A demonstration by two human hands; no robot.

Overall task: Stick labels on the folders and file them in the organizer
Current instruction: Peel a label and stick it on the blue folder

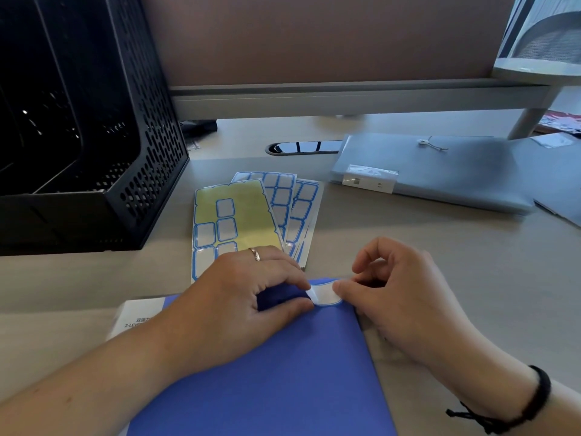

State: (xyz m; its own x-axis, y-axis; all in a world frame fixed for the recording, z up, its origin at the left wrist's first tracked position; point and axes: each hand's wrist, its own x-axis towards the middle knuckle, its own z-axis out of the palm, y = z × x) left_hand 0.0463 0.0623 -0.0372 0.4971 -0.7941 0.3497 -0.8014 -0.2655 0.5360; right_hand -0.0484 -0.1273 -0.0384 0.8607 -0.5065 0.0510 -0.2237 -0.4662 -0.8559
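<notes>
Both sets of fingertips meet on one small white label (327, 295) with a blue border, at the far corner of a blue folder (267, 379). The left hand (239, 297) pinches the label's left edge between curled forefinger and thumb, a ring on one finger. The right hand (399, 297) has its thumb pressed to the label's right edge, the other fingers curled above it; whether the forefinger touches the label I cannot tell. The label bows up a little between the two hands, its near edge lying against the folder.

The folder lies flat on the desk (408, 234), running from the hands down towards six o'clock. A black cord bracelet (531, 407) circles the right wrist at about four o'clock. Under the folder's left side, at eight o'clock, a white printed sheet (138, 316) pokes out.

At twelve o'clock from the hands, just beyond the left knuckles, the label sheets (251, 215) lie fanned: the top one is mostly bare yellow backing with a few labels left, the ones beneath it full. At ten o'clock stands the black mesh organizer (132, 171), upright at the desk's left side. At two o'clock, well apart, grey folders (440, 174) lie stacked, one with a string clasp. A slotted cable opening (301, 147) sits at the back of the desk.
</notes>
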